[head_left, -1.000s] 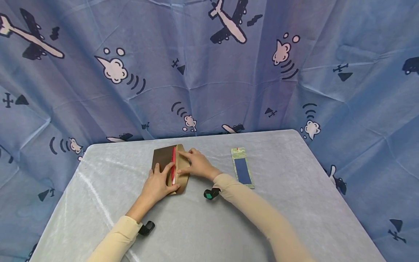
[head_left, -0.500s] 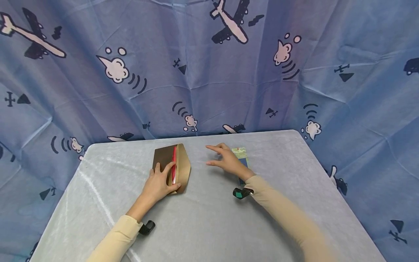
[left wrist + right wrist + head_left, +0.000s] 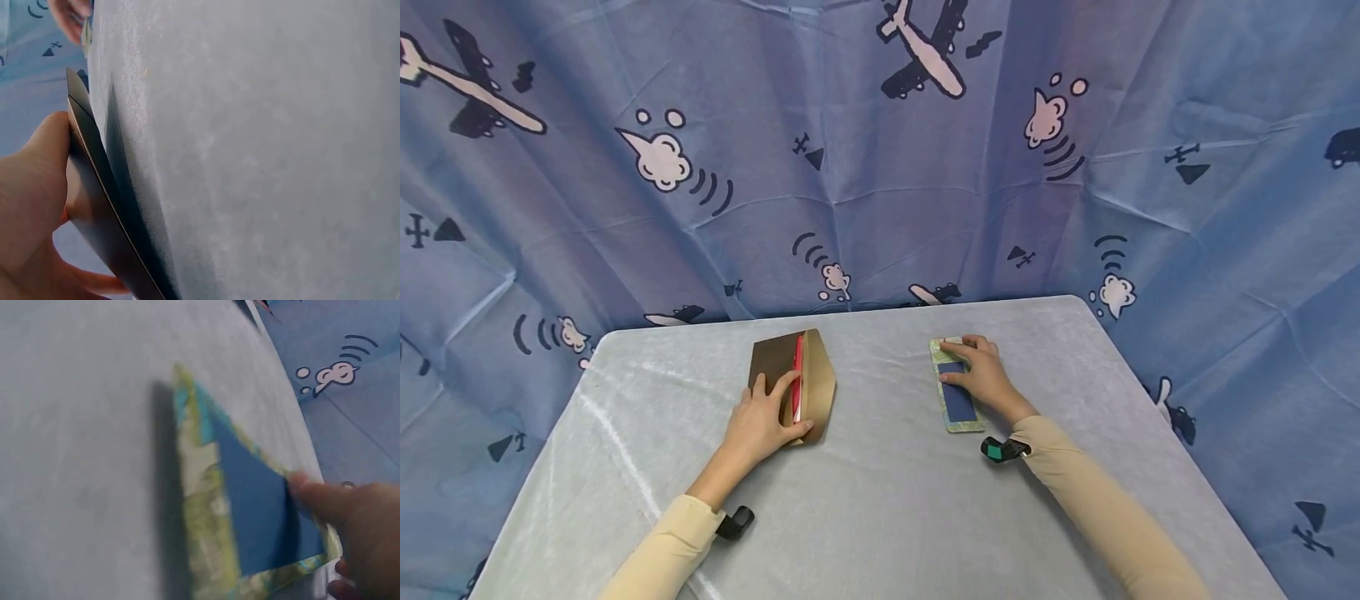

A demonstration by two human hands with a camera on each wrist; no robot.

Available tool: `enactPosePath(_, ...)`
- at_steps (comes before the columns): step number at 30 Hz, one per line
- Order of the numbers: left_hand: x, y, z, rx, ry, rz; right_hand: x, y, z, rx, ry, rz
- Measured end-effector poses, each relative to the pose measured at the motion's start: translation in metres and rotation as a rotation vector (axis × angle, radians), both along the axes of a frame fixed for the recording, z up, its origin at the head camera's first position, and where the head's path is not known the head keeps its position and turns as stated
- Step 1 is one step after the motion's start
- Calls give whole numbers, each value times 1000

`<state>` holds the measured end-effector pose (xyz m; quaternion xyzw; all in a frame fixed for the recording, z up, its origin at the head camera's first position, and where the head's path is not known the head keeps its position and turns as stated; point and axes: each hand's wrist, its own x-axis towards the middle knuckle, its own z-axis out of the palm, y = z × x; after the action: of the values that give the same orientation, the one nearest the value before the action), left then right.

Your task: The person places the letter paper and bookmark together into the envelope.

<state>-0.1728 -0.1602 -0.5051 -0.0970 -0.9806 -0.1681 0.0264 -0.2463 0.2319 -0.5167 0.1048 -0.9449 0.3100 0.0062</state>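
1. Envelope [image 3: 775, 357]: brown, on the left half of the table [image 3: 880, 508], its flap [image 3: 822, 392] spread out to the right. A red strip [image 3: 798, 351] shows along the parted mouth; whether it is lining or something inside, I cannot tell.
2. Left hand [image 3: 760, 423]: grasping the envelope, with the thumb by the near edge and other fingers spread over the brown face. The left wrist view shows the thumb pressed against the edge.
3. Right hand [image 3: 987, 379]: over the far half of the card [image 3: 959, 406], a long green-patterned piece with a blue panel, lying to the right, well apart from the envelope. The right wrist view has a fingertip on one long edge; it is blurred, so I cannot tell whether the fingers pinch the card or only touch it.
4. Step in hand, as I judge it: taking up the card while the left hand steadies the envelope.
5. Next move, in my judgement: it calls for a sure pinch on the card's edges before any lift, gentle enough not to bend it, with the envelope's mouth held parted.
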Motion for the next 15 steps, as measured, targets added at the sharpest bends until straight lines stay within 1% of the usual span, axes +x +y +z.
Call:
enactPosePath(4, 0, 0, 0, -32, 16, -2, -2, 0, -2, 49, -17, -24)
enactPosePath(12, 1, 1, 3, -58, 4, 10, -6, -6, 0, 12, -40, -67)
enactPosePath(15, 1, 1, 3, -67, 10, 14, -7, -7, 1, -4, -47, -64)
